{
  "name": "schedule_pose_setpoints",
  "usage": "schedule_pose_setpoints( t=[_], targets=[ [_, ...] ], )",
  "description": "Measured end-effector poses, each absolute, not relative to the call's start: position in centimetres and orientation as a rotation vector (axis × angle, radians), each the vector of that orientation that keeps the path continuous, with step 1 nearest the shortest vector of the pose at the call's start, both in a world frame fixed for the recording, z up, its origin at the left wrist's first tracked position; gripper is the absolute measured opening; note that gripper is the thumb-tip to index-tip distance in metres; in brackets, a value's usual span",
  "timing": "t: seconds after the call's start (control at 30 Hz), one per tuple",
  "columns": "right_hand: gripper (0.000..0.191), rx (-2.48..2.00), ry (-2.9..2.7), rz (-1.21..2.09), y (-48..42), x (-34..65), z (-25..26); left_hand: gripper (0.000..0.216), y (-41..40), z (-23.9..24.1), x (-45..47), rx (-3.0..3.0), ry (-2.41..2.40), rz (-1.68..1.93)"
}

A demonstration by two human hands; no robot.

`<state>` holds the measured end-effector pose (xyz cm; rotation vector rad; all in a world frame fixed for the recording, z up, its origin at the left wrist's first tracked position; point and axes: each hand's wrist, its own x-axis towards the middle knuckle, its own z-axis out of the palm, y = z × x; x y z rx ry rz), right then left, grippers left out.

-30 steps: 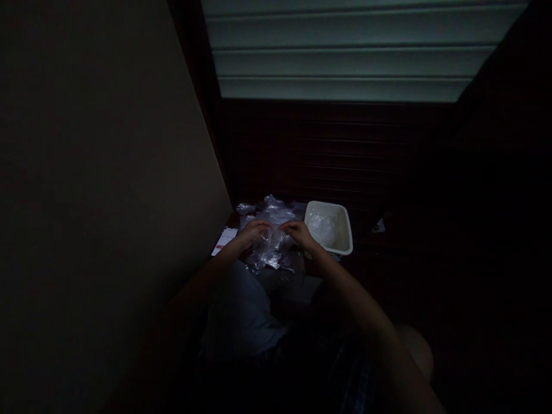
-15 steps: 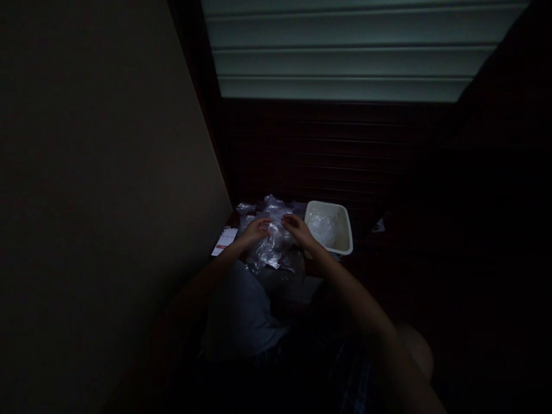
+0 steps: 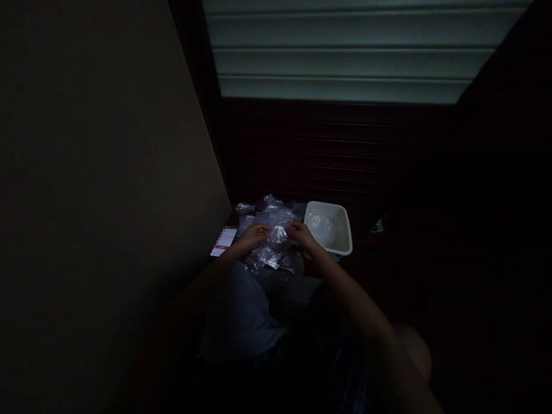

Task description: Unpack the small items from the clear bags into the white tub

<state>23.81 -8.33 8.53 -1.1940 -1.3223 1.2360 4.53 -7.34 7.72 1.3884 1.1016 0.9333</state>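
A clear plastic bag (image 3: 278,232) is stretched between my two hands over a pile of similar clear bags. My left hand (image 3: 255,235) pinches its left side, fingers pressed together. On the right side, my right hand (image 3: 299,232) is closed on the same bag, close to a pale rectangular tub. More crinkled clear plastic bags (image 3: 268,257) lie nearer my lap, and others (image 3: 272,203) lie beyond my hands. The room is dim, so the fingertips and any contents of the bag are hard to make out.
The pale tub (image 3: 347,230), right of the pile, holds clear plastic. A white card with a red band (image 3: 223,244) lies at the left, near a plain wall (image 3: 129,144). Dark slatted panelling (image 3: 310,144) stands behind, and my knee in pale cloth (image 3: 241,310) is in front.
My hands have moved slightly toward me and a little apart, drawing the plastic bag flatter between them. The tub, the card and the rest of the pile stay put.
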Motion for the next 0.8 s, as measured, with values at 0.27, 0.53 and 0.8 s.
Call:
schedule_pose_setpoints(
  t=[0.27,0.53,0.8],
  targets=[
    [0.037,-1.124,-1.482,1.205,-8.0,23.2,8.7,0.032,-7.3,6.9,4.9,1.341,1.139,1.088],
    [0.029,-1.229,-1.486,1.229,-8.0,23.2,8.4,0.030,-7.7,6.6,5.3,1.228,1.078,1.014],
    [0.024,-1.275,-1.420,1.157,-6.9,26.7,11.0,0.034,-5.4,5.3,8.0,1.269,1.034,1.221]
  ],
)
